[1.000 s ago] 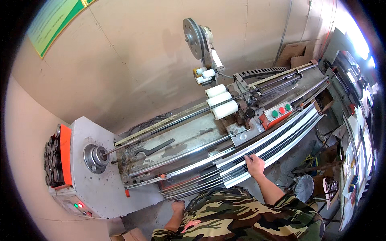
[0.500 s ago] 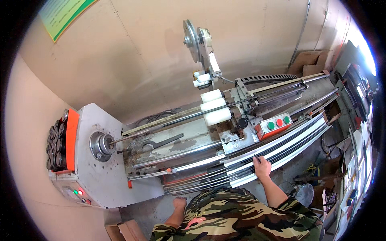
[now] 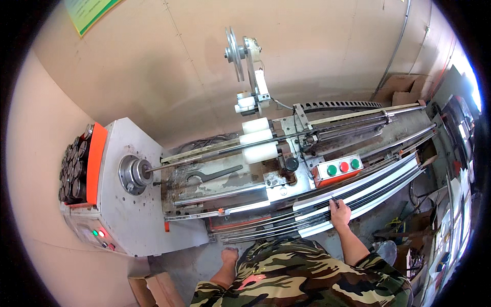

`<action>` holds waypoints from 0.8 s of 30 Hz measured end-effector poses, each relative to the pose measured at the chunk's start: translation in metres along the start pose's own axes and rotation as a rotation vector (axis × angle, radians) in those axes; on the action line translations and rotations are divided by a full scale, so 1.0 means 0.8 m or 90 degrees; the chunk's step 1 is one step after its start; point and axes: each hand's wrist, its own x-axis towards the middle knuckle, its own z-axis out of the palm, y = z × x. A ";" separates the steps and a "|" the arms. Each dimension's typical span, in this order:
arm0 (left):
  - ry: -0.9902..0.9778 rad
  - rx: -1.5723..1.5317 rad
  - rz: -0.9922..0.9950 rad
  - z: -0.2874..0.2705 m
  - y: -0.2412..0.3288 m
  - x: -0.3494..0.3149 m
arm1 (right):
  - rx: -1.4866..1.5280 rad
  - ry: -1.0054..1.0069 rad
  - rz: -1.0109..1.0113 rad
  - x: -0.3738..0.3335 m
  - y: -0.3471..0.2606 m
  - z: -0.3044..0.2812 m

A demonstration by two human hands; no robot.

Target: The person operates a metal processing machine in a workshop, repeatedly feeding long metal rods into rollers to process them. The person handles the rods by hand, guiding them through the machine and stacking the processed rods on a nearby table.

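Low in front of me, my left hand hangs closed beside my body, near the ends of the metal rods, with nothing showing in it. My right hand is closed over the long dark rods lying on a white sheet along the machine's front. A small dark piece shows at its fingertips; I cannot make out what it is. Behind the rods, a sliding carriage carries white rollers around a long thin bar, which runs into the round chuck at the left.
A red box with green and red buttons sits on the carriage. A hook wrench lies on the machine bed. The grey headstock bears dark round parts. A cardboard box stands at lower left; sheets and clutter crowd the right.
The carriage, with its rollers, wheel and button box, has moved left toward the chuck. The whole view has tilted slightly. Both hands keep much the same pose.
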 end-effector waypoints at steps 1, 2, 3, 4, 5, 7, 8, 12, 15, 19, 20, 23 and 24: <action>-0.002 -0.036 -0.017 0.001 0.012 -0.007 | -0.016 -0.009 0.004 0.007 0.010 -0.005; -0.003 -0.073 -0.035 0.004 0.021 -0.014 | -0.002 -0.008 0.007 0.014 0.023 -0.010; -0.005 -0.111 -0.054 0.010 0.028 -0.020 | 0.013 -0.008 0.009 0.022 0.036 -0.015; -0.007 -0.051 -0.035 0.011 0.022 -0.022 | 0.035 -0.017 0.007 0.029 0.040 -0.014; -0.011 0.009 -0.017 0.022 0.003 -0.012 | 0.099 -0.061 0.039 0.039 0.031 -0.030; -0.024 0.168 0.075 0.046 -0.023 0.014 | 0.126 -0.031 0.035 0.059 0.062 -0.032; -0.026 0.267 0.134 0.052 -0.036 0.020 | 0.153 -0.011 0.037 0.068 0.068 -0.036; -0.036 0.413 0.226 0.064 -0.029 0.001 | 0.195 0.021 -0.003 0.116 0.098 -0.047; -0.046 0.304 0.106 0.090 -0.043 -0.004 | 0.276 -0.008 0.024 0.140 0.056 -0.071; -0.038 0.170 0.023 0.122 -0.037 -0.011 | 0.350 -0.072 -0.027 0.171 0.057 -0.078; -0.035 0.149 0.014 0.129 -0.037 -0.015 | 0.384 -0.108 -0.019 0.175 0.040 -0.085; -0.041 0.189 0.034 0.140 -0.019 -0.026 | 0.406 -0.152 -0.035 0.187 0.008 -0.098; -0.046 0.219 0.048 0.140 -0.009 -0.030 | 0.393 -0.160 -0.048 0.191 0.000 -0.100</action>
